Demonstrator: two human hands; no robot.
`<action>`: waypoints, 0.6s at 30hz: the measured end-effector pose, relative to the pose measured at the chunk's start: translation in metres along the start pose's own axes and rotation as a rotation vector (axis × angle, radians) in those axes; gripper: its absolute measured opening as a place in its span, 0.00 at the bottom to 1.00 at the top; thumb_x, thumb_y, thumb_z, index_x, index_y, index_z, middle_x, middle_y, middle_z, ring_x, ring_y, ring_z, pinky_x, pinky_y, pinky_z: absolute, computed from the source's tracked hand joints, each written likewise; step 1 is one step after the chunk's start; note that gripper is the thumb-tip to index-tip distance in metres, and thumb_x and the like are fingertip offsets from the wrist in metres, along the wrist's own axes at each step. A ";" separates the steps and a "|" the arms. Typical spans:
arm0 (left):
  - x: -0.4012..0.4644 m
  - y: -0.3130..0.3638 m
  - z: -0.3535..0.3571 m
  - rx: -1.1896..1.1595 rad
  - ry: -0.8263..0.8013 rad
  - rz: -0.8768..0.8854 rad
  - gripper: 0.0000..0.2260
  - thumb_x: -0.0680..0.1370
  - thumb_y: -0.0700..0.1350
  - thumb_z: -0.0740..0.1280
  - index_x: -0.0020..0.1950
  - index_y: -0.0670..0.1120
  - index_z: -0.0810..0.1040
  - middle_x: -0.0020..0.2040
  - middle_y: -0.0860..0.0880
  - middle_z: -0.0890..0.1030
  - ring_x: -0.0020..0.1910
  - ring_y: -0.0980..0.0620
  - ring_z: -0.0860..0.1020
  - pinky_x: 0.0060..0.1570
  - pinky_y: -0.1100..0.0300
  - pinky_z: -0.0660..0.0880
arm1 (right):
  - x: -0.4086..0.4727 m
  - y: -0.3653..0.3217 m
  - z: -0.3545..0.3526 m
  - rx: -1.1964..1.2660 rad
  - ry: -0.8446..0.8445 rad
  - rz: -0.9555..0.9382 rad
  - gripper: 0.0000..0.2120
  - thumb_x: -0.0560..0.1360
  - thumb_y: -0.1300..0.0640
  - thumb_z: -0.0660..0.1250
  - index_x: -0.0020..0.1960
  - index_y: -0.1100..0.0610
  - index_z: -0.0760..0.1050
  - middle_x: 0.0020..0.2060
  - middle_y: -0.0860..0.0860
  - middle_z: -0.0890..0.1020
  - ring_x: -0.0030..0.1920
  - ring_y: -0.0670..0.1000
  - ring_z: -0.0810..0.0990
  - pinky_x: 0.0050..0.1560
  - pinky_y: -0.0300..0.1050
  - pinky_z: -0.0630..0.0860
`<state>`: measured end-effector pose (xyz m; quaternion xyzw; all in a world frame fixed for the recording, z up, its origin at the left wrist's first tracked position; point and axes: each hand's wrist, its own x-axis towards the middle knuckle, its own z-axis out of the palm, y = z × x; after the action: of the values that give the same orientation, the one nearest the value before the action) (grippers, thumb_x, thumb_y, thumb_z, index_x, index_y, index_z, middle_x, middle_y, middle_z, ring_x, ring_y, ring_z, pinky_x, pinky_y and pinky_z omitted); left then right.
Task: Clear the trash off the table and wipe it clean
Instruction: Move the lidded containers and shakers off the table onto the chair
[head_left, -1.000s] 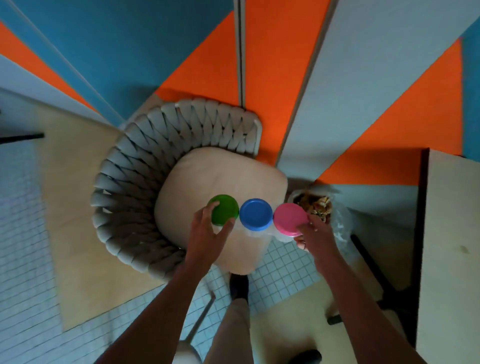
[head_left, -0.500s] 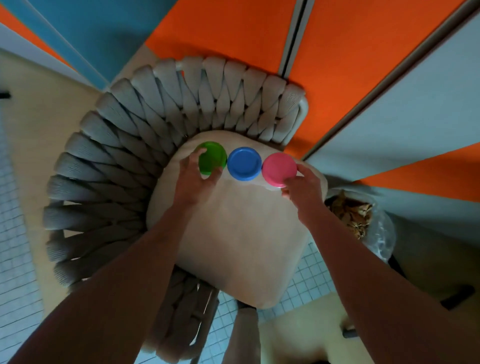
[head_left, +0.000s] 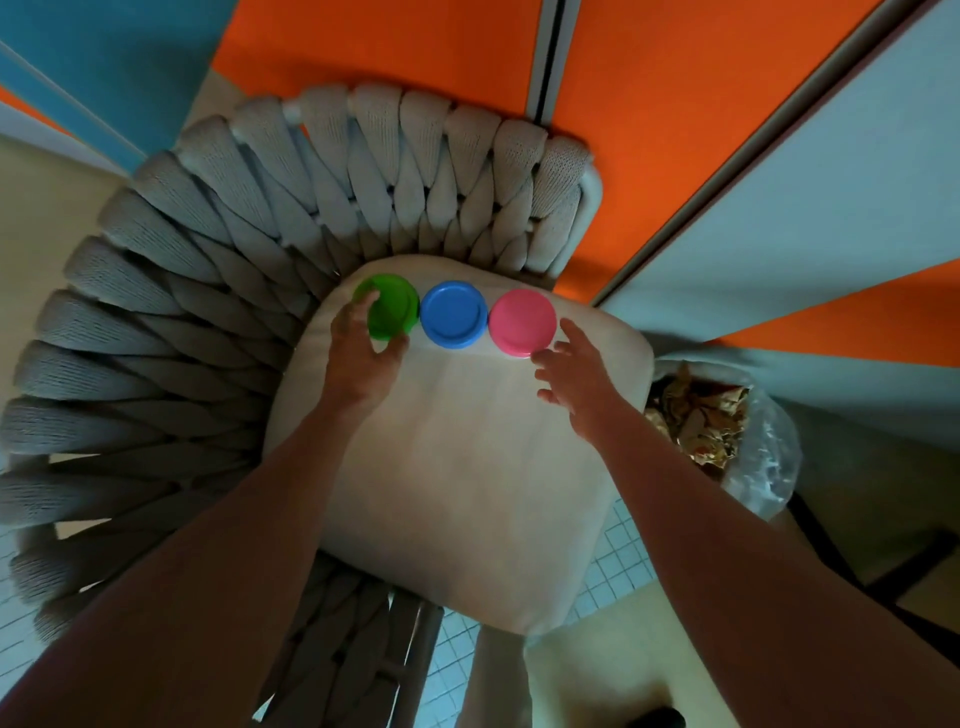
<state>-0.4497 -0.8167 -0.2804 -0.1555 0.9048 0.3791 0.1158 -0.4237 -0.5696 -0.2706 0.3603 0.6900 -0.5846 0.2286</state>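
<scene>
Left hand (head_left: 363, 353): fingers and thumb curled round the green-lidded container (head_left: 390, 314), gripping it at the rim. Right hand (head_left: 574, 371): fingers spread and relaxed, holding nothing, fingertips just beside the pink-lidded container (head_left: 522, 323); half a second ago this hand was closed against that container, so it has just let go.

Containers: three in a row, green, blue-lidded container (head_left: 453, 314), pink, lids touching edge to edge. Location: back of the cushion (head_left: 467, 478) on the woven chair (head_left: 208, 270), close to the backrest. A second ago the row was carried above the seat front; it now rests on the cushion. Judgement: the set is parked off the table, only the left grip remaining to release.

Adjacent: trash bag (head_left: 727, 431) of brown scraps in clear plastic, right of the chair, near the right hand but apart from it. Table: not in view.
</scene>
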 end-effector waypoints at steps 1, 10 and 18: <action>-0.003 0.001 -0.002 0.028 -0.009 -0.002 0.31 0.78 0.44 0.72 0.78 0.48 0.65 0.79 0.41 0.61 0.77 0.44 0.62 0.70 0.59 0.61 | -0.004 0.000 -0.003 -0.058 -0.003 -0.007 0.35 0.77 0.59 0.68 0.79 0.47 0.57 0.70 0.54 0.70 0.60 0.56 0.78 0.64 0.58 0.76; -0.072 0.055 -0.022 0.269 -0.101 -0.056 0.28 0.79 0.47 0.67 0.79 0.49 0.64 0.82 0.45 0.51 0.78 0.41 0.56 0.72 0.47 0.61 | -0.110 0.002 -0.075 -0.399 0.027 -0.091 0.26 0.79 0.55 0.65 0.76 0.47 0.64 0.68 0.55 0.74 0.66 0.53 0.74 0.65 0.49 0.72; -0.174 0.150 -0.001 0.349 -0.318 0.118 0.28 0.79 0.46 0.67 0.78 0.46 0.65 0.81 0.42 0.54 0.76 0.37 0.60 0.72 0.48 0.61 | -0.214 0.018 -0.180 -0.315 0.136 -0.134 0.26 0.77 0.59 0.65 0.74 0.53 0.67 0.68 0.54 0.74 0.66 0.54 0.73 0.61 0.43 0.68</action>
<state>-0.3442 -0.6837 -0.1249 -0.0184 0.9346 0.2427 0.2594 -0.2546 -0.4431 -0.0862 0.3120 0.8093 -0.4577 0.1955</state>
